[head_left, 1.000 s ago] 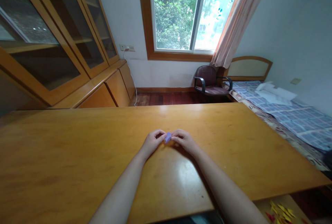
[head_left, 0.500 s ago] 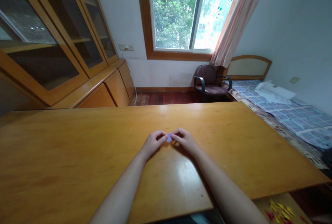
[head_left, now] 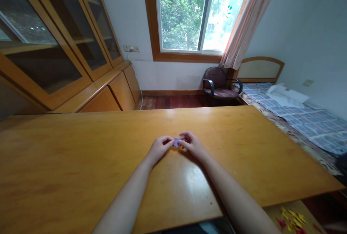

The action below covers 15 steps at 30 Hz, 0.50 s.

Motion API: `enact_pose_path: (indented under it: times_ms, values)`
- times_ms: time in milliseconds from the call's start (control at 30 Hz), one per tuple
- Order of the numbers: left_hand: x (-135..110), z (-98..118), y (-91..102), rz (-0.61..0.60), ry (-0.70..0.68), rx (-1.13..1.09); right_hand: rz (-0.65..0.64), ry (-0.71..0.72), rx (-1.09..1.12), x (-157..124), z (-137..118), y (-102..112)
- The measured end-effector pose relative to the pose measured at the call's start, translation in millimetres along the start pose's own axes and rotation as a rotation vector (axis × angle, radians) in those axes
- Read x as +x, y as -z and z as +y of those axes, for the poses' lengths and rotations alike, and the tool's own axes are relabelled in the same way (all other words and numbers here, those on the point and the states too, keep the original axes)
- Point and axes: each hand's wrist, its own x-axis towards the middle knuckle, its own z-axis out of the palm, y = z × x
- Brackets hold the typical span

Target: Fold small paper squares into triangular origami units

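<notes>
A small purple piece of folded paper (head_left: 176,141) is held just above the wooden table (head_left: 81,161), between my two hands. My left hand (head_left: 162,147) pinches its left edge between thumb and fingertips. From the other side, my right hand (head_left: 192,143) has its thumb on the paper's right part. The right index finger is raised and stretched a little away from the thumb, while the other right fingers curl behind the paper. Which folds the paper has is too small to make out.
At lower right, beyond the table's near edge, several yellow and red folded pieces (head_left: 292,219) lie on a lower tan surface (head_left: 273,210). A dark red armchair (head_left: 218,82) and a bed (head_left: 306,118) stand past the table. Glass-door cabinets (head_left: 105,93) line the left.
The right index finger has lifted and spread away from the thumb. The purple paper has turned slightly and shows a broader face. My left hand has barely moved.
</notes>
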Motion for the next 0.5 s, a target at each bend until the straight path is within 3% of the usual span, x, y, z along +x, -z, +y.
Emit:
enact_pose_path:
  times_ms: [500]
  values:
    - [-2.9, 12.9, -0.5, -0.036, 0.001, 0.141, -0.004, 0.005, 0.026, -1.2, -2.7, 1.9]
